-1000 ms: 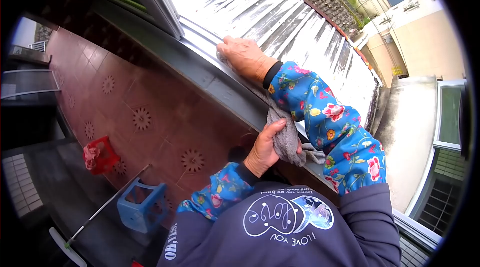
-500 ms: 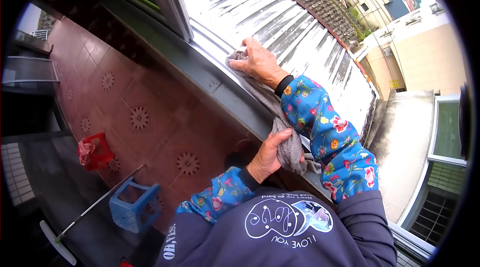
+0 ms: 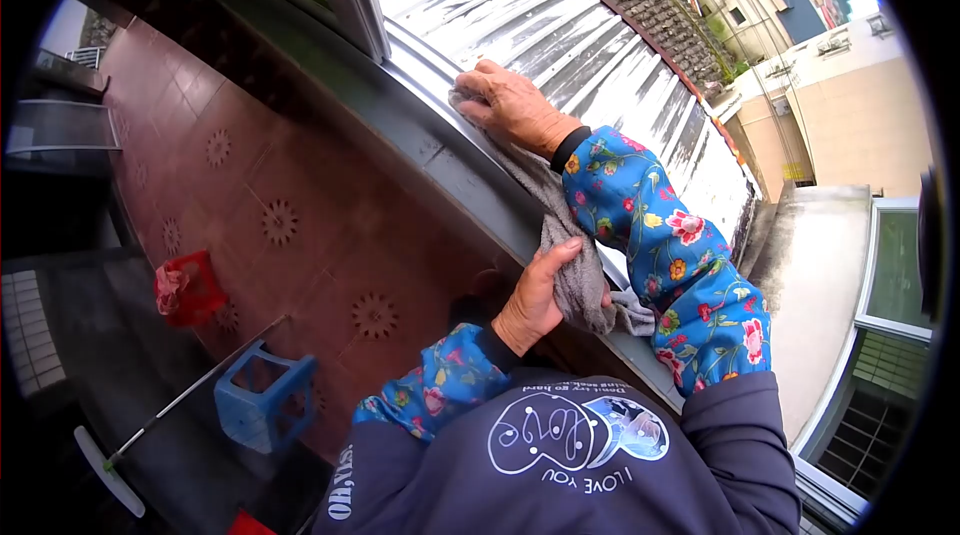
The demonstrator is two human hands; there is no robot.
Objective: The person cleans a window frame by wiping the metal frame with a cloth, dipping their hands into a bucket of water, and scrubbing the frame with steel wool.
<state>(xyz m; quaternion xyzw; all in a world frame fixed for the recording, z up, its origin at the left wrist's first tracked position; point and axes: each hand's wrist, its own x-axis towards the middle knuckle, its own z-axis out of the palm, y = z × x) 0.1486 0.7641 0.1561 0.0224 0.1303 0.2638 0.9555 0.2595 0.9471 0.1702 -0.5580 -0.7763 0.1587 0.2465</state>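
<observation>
Our right hand (image 3: 517, 109) has curled down, gripping the cloth (image 3: 578, 280); our left hand (image 3: 530, 305) grasps its bunched part. We judge it soft, light, best held where gathered.

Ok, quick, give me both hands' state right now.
Left hand: closed around the bunched grey cloth.
Right hand: closed on the cloth's far end, at the window track.

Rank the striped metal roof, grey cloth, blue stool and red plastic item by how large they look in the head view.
1. Striped metal roof
2. Grey cloth and blue stool: too alike to rank
3. Red plastic item
</observation>
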